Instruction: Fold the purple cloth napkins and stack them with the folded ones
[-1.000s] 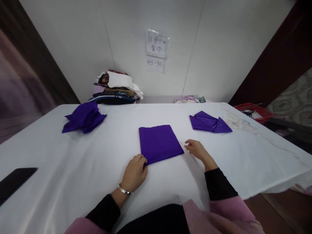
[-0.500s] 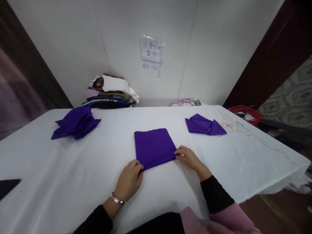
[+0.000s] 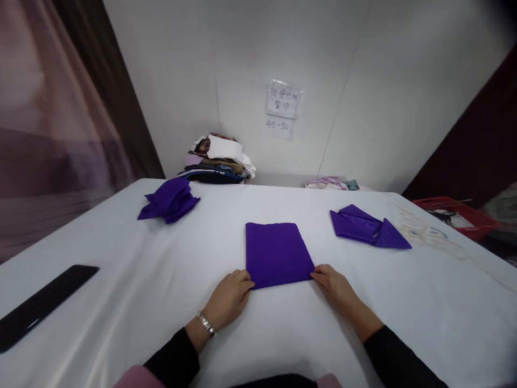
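Note:
A purple cloth napkin (image 3: 278,253), folded into a flat square, lies in front of me on the white tablecloth (image 3: 169,334). My left hand (image 3: 229,299) pinches its near left corner between thumb and fingers. At the near right corner, my right hand (image 3: 332,285) grips the edge with its fingertips closed. Farther right rests a purple napkin folded into pointed shapes (image 3: 365,226). A loosely heaped purple cloth (image 3: 169,200) sits at the far left of the table.
A long black flat object (image 3: 44,304) lies at the left. Behind the table's far edge are a stack of folded clothes (image 3: 220,159) and some pink cloth (image 3: 327,183). A red basket (image 3: 480,223) stands beyond the right edge. Paper signs (image 3: 283,102) hang on the wall.
The view has swung left, so things sit farther right in the picture and more of the black object shows. Both hands stay at the square napkin's near corners.

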### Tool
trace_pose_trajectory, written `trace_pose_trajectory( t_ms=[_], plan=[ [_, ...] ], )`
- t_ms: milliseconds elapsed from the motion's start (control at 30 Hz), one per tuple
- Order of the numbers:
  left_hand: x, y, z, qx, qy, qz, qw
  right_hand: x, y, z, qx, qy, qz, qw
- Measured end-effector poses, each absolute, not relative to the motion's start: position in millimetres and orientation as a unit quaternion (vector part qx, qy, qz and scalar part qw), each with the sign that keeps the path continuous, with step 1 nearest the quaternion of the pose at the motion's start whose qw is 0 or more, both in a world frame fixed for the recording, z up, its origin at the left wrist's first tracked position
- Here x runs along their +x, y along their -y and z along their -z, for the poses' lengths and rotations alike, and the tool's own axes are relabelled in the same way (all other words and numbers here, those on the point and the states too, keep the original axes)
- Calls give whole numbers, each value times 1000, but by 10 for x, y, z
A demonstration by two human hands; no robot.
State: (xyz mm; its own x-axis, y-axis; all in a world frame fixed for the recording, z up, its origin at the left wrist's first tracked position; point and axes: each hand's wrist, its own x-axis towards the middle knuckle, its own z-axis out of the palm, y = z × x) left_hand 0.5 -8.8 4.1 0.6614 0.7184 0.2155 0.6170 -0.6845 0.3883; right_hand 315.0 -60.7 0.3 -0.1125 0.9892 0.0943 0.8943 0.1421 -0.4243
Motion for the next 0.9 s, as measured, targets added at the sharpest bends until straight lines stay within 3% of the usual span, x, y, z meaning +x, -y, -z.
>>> trace_pose_trajectory(
  t_ms=[333,567,800,900],
  plan=[
    [75,80,3,905,-389,-150,81,3231,504,80,-564,818,-26,111],
    [-394,-19,-103,899,-399,-168,67,2603,897,8,-534,844,-7,44],
    [-653,44,-75,894,-398,-178,106,2274,1034,-252,-503,856,-113,-33],
    [-531,45,-89,874,-423,-214,107,2203,752,-513,-472,867,-154,40]
  ],
)
